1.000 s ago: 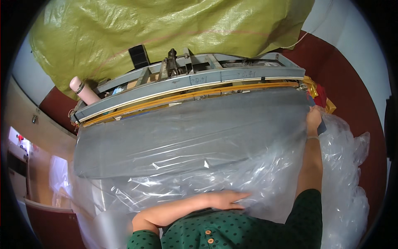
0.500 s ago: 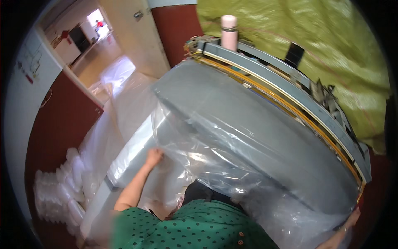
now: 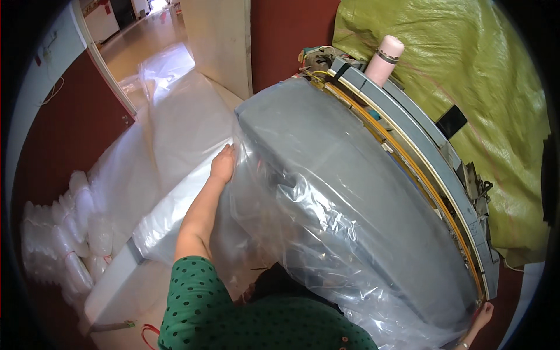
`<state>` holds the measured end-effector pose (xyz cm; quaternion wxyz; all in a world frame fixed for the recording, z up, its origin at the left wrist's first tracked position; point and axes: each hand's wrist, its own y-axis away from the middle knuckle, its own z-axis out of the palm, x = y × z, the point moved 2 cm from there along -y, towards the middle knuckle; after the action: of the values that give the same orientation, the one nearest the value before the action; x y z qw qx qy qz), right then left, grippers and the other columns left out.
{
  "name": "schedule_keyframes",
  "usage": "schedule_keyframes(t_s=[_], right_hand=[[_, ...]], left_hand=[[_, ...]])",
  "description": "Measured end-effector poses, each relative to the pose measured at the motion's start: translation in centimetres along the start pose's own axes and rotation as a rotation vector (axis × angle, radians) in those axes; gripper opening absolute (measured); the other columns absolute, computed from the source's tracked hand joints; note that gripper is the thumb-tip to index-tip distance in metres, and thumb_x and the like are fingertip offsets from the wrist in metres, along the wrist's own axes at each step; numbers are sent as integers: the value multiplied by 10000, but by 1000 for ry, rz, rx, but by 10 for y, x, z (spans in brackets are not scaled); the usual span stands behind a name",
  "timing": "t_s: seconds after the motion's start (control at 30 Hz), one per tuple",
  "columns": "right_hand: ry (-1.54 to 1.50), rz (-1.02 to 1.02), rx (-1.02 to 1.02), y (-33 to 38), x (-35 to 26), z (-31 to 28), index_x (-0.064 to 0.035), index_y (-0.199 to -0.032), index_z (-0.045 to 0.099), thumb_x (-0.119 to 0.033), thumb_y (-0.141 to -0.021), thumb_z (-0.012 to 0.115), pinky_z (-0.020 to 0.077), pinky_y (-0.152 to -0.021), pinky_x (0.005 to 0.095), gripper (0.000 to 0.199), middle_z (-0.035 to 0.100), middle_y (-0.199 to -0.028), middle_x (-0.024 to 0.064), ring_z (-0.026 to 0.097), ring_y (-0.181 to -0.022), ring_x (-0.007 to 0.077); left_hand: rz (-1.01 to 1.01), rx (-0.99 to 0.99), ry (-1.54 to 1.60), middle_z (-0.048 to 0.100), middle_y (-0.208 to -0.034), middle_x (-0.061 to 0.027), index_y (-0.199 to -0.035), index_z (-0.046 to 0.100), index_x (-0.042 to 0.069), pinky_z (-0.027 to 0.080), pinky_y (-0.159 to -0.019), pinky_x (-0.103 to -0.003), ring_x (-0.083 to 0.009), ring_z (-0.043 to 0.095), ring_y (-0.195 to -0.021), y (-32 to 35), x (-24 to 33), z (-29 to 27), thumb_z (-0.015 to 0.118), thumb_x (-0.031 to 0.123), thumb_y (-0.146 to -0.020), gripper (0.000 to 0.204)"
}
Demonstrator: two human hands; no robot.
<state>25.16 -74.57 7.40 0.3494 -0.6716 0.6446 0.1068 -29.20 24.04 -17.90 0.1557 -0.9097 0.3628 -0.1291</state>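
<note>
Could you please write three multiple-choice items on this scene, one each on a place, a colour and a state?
1. Where does the pale pink cylindrical bottle stand?
A. on the machine's far frame
B. on the floor
C. in a hand

2. What colour is the tarpaulin behind the machine?
A. blue
B. yellow-green
C. black

3. What is the left hand doing?
A. hanging free
B. holding the bottle
C. touching the clear plastic film

Key: A, it rises from the frame; B, its crinkled sheet is yellow-green; C, its fingers rest on the film's edge.
</note>
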Motion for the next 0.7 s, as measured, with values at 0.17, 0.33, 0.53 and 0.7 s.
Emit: schedule_keyframes(t_s=[0.17, 0.33, 0.53, 0.7], right_hand=[[141, -352, 57, -2, -65, 28, 1, -869, 533, -178, -883, 540, 426, -563, 267, 180, 557, -736, 61, 508, -600, 140], [196, -562, -40, -12, -126, 81, 15, -878, 533, -156, -877, 543, 425, -673, 265, 172, 554, -770, 63, 514, -710, 138], [-41, -585, -258, 22, -239, 165, 5, -855, 529, -138, -877, 541, 402, -654, 234, 146, 515, -753, 20, 462, -708, 86], [-357, -710, -661, 183, -452, 243, -5, -874, 589, -93, -820, 572, 427, -667, 220, 105, 580, -772, 23, 529, -724, 99]], left_hand=[[-189, -266, -40, 561, -1037, -133, -960, 563, 36, 473, -777, -405, -326, 558, -932, 16, -10, -39, 447, 65, -788, 210], [-480, 106, 0, 588, -960, -155, -948, 560, 4, 467, -772, -401, -325, 567, -917, 90, -92, -61, 407, 93, -853, 200], [-1217, 782, 1086, 575, -828, -95, -953, 547, 7, 467, -768, -288, -193, 575, -813, 194, -214, -132, 485, 71, -871, 121], [-499, 428, 1437, 562, -863, -45, -904, 511, 36, 452, -730, -263, -142, 569, -771, 109, -21, -279, 523, 49, -853, 53]])
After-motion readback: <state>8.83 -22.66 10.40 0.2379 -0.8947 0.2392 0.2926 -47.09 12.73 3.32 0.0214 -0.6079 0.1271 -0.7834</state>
